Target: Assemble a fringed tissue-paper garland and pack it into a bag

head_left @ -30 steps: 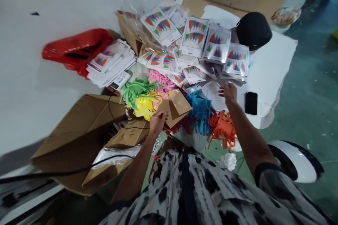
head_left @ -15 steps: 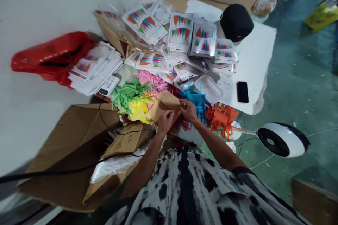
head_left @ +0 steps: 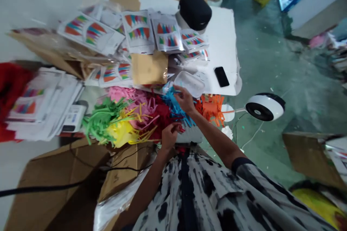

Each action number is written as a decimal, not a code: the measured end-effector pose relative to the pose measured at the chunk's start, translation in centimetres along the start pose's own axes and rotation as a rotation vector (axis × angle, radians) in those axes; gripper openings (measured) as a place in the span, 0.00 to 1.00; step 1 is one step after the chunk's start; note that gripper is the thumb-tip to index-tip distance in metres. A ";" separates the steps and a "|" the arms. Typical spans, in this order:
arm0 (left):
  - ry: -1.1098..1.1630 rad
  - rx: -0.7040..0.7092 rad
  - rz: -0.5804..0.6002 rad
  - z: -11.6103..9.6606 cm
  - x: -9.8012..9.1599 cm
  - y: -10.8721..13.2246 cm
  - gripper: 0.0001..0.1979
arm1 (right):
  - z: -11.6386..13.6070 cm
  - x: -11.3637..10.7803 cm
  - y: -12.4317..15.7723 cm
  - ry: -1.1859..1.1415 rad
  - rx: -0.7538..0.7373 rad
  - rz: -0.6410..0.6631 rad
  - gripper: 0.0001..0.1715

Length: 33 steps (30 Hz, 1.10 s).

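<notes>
My right hand (head_left: 184, 100) is over the blue paper tassels (head_left: 173, 104), thumb and forefinger a little apart, with nothing visible in them. Closer to my body, my left hand (head_left: 170, 135) is closed in a pinch beside the dark red tassels (head_left: 159, 117); what it may hold is hidden. To the left lie yellow (head_left: 121, 131), green (head_left: 101, 117) and pink tassels (head_left: 127, 95), and orange ones (head_left: 213, 108) are on the right. Above my hands, a brown kraft paper packet (head_left: 150, 68) lies on printed bunting packs (head_left: 138, 30).
Behind the tassels are a clear plastic tray (head_left: 189, 83), a phone (head_left: 221, 76) and a black rounded case (head_left: 194, 10). Printed cards (head_left: 40, 104) are stacked left. A white fan (head_left: 265, 106) stands right. Open cardboard boxes (head_left: 54, 173) and a black cable are at lower left.
The kraft packet has left my hands and now lies on the printed packs. My right hand is at the blue tassels, my left by the red ones. The view has swung right.
</notes>
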<state>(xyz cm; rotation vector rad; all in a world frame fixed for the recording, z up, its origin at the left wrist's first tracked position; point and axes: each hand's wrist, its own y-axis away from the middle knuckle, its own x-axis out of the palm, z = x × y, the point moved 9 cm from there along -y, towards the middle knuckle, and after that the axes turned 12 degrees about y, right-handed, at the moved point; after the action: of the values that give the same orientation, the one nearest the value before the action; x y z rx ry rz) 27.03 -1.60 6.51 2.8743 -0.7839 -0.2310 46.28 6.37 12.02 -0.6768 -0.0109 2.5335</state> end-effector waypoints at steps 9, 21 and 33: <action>-0.030 0.158 0.358 -0.7 12.7 -1.7 0.10 | -10.2 -16.0 12.7 0.861 0.039 -0.124 0.17; -0.098 0.162 0.286 -1.8 16.1 -8.0 0.08 | -14.8 -16.0 7.6 1.026 -0.035 0.051 0.10; -0.002 0.115 -0.028 -1.6 14.1 -10.0 0.04 | -14.0 -19.7 5.7 0.669 -0.190 0.163 0.11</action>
<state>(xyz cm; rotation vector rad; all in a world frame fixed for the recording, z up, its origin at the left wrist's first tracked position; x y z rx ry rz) 44.22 -0.21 4.67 2.9947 -0.7828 -0.1977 64.78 -9.80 8.13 -1.6251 0.0389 2.3442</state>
